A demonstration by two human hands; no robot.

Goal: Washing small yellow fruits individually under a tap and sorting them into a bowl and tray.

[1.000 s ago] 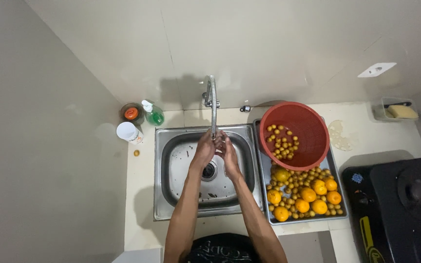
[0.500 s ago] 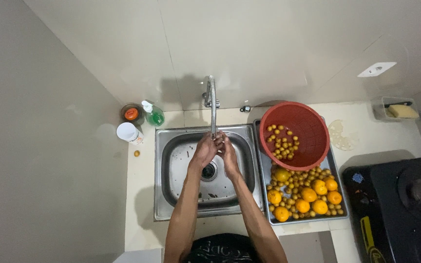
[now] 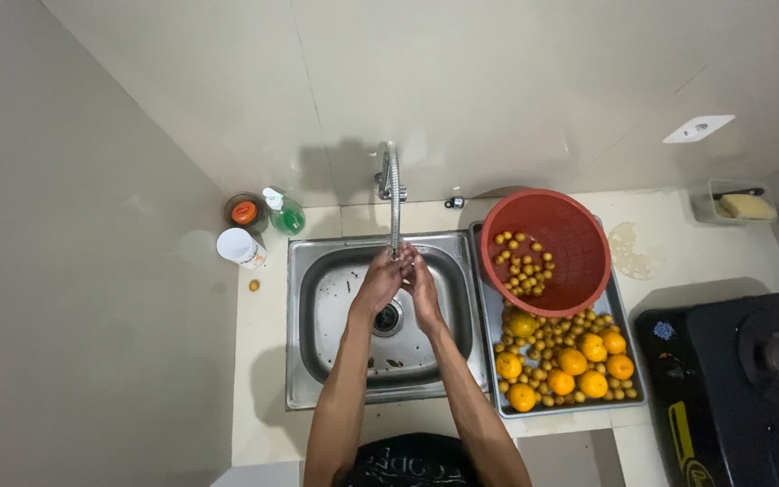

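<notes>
Head view: the left hand (image 3: 379, 281) and right hand (image 3: 420, 280) press together under the tap (image 3: 393, 194), over the sink (image 3: 317, 379). Whether they clasp anything cannot be told. Beside the sink, a red basket (image 3: 579, 243) holds small fruit (image 3: 523, 266); a tray (image 3: 498, 311) holds oranges (image 3: 572, 362).

Dim warm overhead light, soft shadows, wide-angle bending at edges, slightly soft focus

One head camera looks straight down, from well above, onto the sink (image 3: 313, 379).
</notes>
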